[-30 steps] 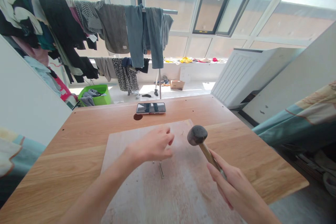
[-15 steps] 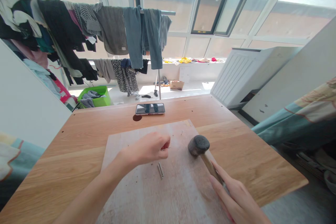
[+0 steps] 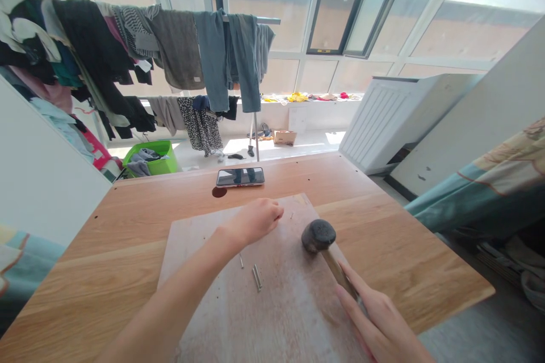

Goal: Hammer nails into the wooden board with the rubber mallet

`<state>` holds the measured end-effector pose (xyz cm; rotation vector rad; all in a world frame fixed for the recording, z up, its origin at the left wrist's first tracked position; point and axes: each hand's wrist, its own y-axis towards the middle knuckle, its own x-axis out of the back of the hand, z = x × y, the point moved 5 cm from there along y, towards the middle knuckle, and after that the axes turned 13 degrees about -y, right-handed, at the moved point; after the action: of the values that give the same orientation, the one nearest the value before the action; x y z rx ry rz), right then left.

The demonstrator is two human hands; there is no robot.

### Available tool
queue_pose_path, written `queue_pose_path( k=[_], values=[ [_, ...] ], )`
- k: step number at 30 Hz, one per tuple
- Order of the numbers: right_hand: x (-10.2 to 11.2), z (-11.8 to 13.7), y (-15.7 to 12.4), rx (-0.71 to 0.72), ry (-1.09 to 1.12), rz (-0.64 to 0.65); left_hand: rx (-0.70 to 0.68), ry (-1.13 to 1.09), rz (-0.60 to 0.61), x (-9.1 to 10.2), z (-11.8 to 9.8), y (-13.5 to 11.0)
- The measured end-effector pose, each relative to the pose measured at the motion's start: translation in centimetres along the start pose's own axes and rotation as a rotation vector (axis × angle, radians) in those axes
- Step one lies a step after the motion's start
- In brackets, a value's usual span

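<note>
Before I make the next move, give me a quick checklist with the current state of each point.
1. Mallet gripped: ok, the right hand is wrapped around its handle.
2. Left hand apart from the mallet: ok, a gap shows between them.
3. Left hand's contents known: cannot tell, its fingertips are hidden.
4. Two long nails lying side by side away from the mallet: ok.
5. Phone off the board: ok, it lies on the table beyond it.
6. Board secured: cannot tell, no fastening shows.
</note>
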<state>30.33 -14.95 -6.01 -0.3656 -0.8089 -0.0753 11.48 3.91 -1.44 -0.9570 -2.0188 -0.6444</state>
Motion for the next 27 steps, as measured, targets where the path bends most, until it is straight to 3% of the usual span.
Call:
queue_pose_path(
  k=[7, 17, 24, 27],
  values=[
    [0.8, 0.9, 0.0, 0.054, 0.007, -0.064, -0.005, -0.124, -0.118, -0.4, 0.1, -0.8],
    [0.4, 1.1, 0.9, 0.046, 0.012, 0.002, 0.071, -0.437, -0.280, -1.6, 1.7, -1.5],
    [0.9, 4.7, 0.7, 0.093, 0.068, -0.012, 0.097, -0.591, -0.331, -1.7, 2.2, -1.6],
    [0.7, 5.8, 1.2, 0.098, 0.123, 0.040, 0.094, -0.616, -0.337, -1.7, 2.4, -1.7]
  ],
)
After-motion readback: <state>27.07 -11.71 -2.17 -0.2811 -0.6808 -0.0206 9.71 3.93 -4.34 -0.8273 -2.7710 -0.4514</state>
